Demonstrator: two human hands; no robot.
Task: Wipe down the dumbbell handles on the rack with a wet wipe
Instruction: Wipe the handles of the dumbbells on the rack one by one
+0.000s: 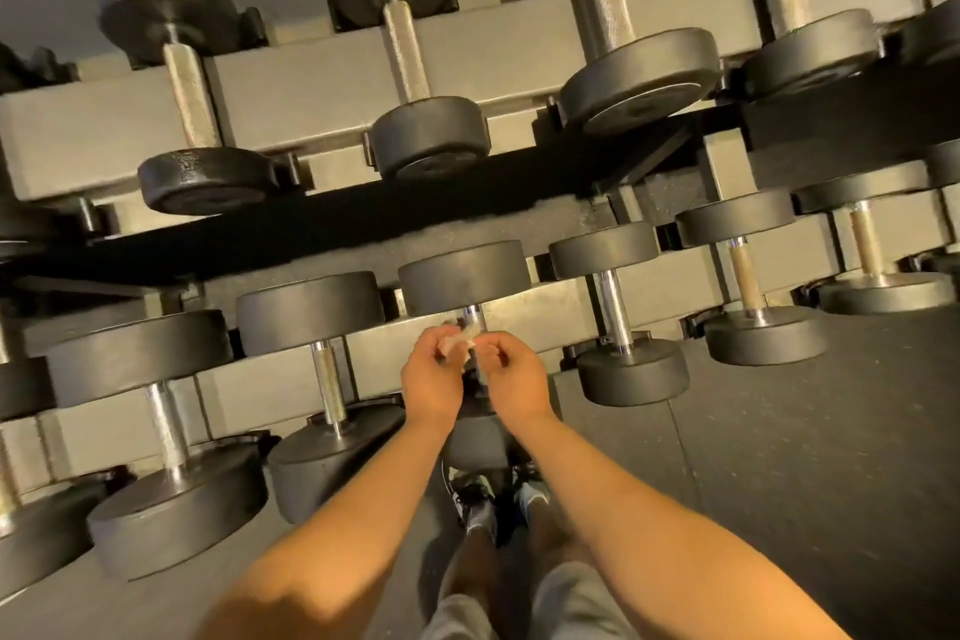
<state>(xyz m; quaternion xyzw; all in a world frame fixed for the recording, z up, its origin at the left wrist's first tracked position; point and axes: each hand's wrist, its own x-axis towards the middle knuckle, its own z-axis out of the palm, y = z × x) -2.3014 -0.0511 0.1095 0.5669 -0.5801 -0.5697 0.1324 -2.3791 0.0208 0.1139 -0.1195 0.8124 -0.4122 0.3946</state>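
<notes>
I see shoes (480, 499) on the rubber floor (779, 457), right at the front edge of the rack's lower tier (270, 390). Left grip (434, 374) and right grip (511, 369) are side by side with fingers curled, both pinching a small bunched wet wipe (457, 340) between them. The wipe sits just over the steel handle (474, 314) of the mid-row dumbbell (465, 276), near its far head. I can't tell if it's touching. More dumbbells sit either side along that tier. Beyond, the upper tier (311, 83) carries another row with knurled handles.
</notes>
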